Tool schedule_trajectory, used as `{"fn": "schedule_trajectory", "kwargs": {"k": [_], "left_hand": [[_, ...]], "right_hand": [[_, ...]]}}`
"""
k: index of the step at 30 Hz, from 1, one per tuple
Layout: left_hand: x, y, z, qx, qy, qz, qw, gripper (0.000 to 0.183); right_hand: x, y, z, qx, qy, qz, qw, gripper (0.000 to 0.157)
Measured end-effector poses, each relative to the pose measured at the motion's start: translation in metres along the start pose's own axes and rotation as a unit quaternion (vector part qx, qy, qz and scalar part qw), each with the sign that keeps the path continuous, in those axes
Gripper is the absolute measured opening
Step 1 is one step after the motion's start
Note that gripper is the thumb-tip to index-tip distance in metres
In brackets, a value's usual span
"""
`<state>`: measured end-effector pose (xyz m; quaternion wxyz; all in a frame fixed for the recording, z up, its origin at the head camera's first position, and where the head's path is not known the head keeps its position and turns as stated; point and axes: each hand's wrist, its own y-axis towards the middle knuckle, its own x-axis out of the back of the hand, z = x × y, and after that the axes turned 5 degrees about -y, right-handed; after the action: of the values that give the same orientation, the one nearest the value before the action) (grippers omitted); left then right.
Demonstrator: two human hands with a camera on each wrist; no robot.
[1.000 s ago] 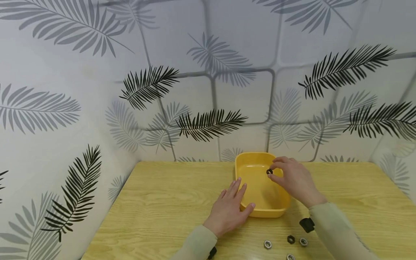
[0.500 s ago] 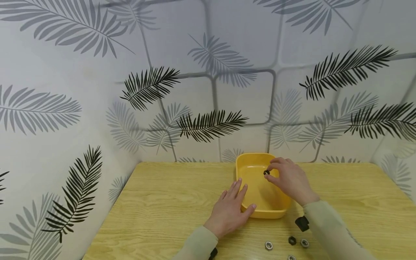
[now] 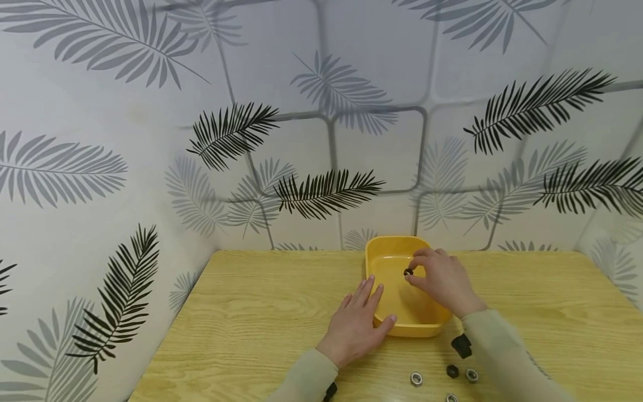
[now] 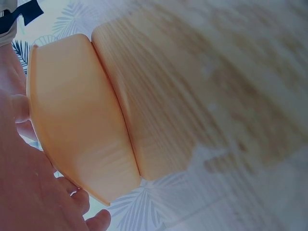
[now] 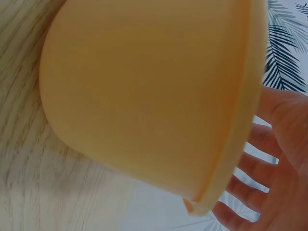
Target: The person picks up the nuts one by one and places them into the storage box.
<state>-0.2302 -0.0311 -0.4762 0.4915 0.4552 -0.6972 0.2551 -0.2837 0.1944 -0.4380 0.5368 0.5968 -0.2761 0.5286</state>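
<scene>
A yellow plastic bin (image 3: 402, 329) stands on the wooden table near the wall. Between thumb and forefinger, my right hand (image 3: 447, 279) pinches a dark hex nut (image 3: 408, 272) over the inside of the bin. In the right wrist view the bin's outer wall (image 5: 144, 86) hides the nut, and the right hand (image 5: 288, 159) reaches past the rim. My left hand (image 3: 354, 324) rests with spread, straight fingers on the bin's near left rim. The left wrist view shows the left hand's fingers (image 4: 77, 199) along that rim.
On the table (image 3: 241, 324), in front of the bin, lie a silver nut (image 3: 416, 379), a dark nut (image 3: 452, 371) and another silver nut (image 3: 471, 375). One more silver nut (image 3: 451, 398) is cut off by the lower frame edge. A leaf-patterned wall (image 3: 301, 151) rises behind.
My right hand has moved a little left and down over the bin, carrying the dark nut with it. The left hand and the bin have stayed in place.
</scene>
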Motion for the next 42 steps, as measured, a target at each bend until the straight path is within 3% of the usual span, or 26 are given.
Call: {"fn": "schedule_trajectory", "kwargs": {"k": [21, 42], "left_hand": [[-0.005, -0.001, 0.0, 0.008, 0.01, 0.002, 0.9999, 0.075], [-0.001, 0.001, 0.0, 0.004, 0.013, -0.002, 0.9999, 0.072]], "right_hand": [[-0.019, -0.003, 0.008, 0.006, -0.003, 0.05, 0.999, 0.019], [-0.01, -0.012, 0.015, 0.034, 0.0, 0.022, 0.999, 0.027]]}}
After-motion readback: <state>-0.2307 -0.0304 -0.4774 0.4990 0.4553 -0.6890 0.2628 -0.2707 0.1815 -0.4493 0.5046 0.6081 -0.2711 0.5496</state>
